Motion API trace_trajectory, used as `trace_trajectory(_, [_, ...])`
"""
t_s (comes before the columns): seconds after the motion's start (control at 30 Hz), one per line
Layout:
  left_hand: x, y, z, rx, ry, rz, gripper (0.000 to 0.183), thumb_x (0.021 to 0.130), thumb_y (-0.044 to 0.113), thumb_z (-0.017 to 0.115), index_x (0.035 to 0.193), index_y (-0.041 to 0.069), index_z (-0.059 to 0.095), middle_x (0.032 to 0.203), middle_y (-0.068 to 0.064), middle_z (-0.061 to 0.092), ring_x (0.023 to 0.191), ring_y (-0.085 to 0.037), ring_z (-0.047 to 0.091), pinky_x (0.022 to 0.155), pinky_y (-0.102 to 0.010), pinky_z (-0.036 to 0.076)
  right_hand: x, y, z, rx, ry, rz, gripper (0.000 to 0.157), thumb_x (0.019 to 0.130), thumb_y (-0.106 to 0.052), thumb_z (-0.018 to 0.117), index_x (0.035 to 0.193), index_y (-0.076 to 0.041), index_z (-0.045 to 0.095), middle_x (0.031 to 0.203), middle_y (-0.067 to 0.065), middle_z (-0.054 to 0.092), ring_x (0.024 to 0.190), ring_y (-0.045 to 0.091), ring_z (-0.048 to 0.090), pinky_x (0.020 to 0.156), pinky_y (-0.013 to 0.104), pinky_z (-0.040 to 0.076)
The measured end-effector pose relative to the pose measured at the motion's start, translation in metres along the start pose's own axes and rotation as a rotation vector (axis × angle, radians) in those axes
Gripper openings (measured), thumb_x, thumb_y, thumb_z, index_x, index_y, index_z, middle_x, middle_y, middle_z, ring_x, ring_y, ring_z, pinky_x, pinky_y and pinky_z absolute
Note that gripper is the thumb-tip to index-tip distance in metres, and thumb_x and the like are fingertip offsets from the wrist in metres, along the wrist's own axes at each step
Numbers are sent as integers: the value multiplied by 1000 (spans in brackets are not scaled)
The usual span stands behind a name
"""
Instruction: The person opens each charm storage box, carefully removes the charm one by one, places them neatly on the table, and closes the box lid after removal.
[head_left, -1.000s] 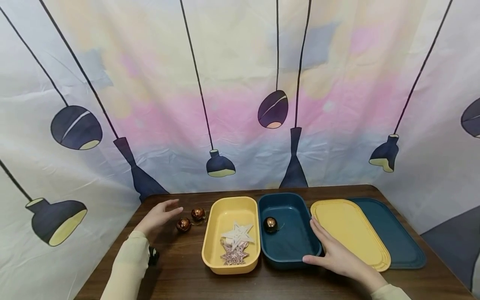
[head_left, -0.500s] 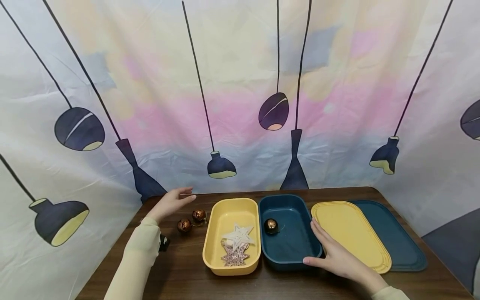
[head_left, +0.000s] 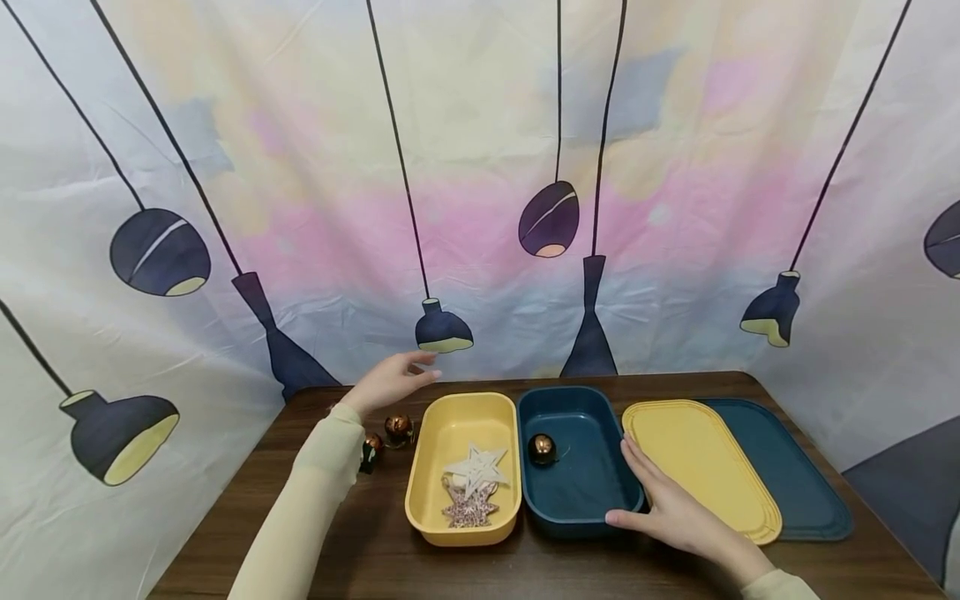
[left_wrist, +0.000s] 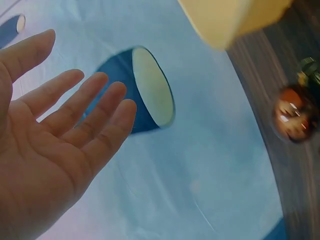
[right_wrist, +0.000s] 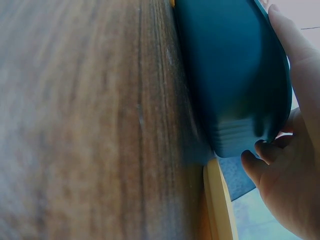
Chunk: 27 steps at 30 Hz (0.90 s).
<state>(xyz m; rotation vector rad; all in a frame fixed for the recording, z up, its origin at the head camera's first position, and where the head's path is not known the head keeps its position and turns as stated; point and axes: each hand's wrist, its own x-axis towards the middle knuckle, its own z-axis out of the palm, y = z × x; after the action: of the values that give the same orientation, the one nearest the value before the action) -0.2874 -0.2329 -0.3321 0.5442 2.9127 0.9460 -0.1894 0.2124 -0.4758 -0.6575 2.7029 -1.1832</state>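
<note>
My left hand (head_left: 388, 382) hangs in the air near the table's back edge, behind and left of the yellow box (head_left: 463, 539). Its palm and spread fingers hold nothing in the left wrist view. With thumb and fingers extended, my right hand (head_left: 678, 508) touches the near right corner of the blue box (head_left: 573, 527). One shiny brown ball ornament (head_left: 542, 449) lies in the blue box. A white star (head_left: 477, 471) and a glittery pink star ornament (head_left: 470, 506) are in the yellow box. Left of it sits another brown ball (head_left: 399, 428), and one more (head_left: 373, 440) is partly hidden by the left wrist.
On the right, a yellow lid (head_left: 701, 458) overlaps a dark blue lid (head_left: 806, 483). The two boxes stand side by side on the dark wooden table (head_left: 420, 575). A cloth with printed lamps (head_left: 442, 329) hangs behind the table.
My left hand has moved right and upward, from beside the loose brown balls to behind the yellow box's left corner. The right hand, boxes and ornaments stay where they were.
</note>
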Motion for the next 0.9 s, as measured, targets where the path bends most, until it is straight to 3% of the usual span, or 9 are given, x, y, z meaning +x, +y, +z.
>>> trace_trajectory(0.33, [26,43,15,5,-75,84,55,103,32,60,151,8,48,147,-19,51,126,-36,55,99,-49,50,2,-1,-3,-4,0,6,105,91,-49,73,162,-4,10,168,17,2,150,45,11,110,68,27])
trace_trajectory(0.5, [37,60,26,17,-134,123,55,104,32,59,152,10,47,148,-15,51,128,-32,55,101,-46,49,2,-1,-3,5,-1,1,105,91,-48,73,162,-4,9,168,18,1,150,45,10,110,68,27])
trace_trajectory(0.9, [58,93,65,124,-268,183,51,104,31,59,148,7,50,147,-11,54,130,-29,55,103,-43,48,0,1,0,22,-11,1,103,92,-46,72,162,-4,9,168,18,1,150,45,10,110,68,26])
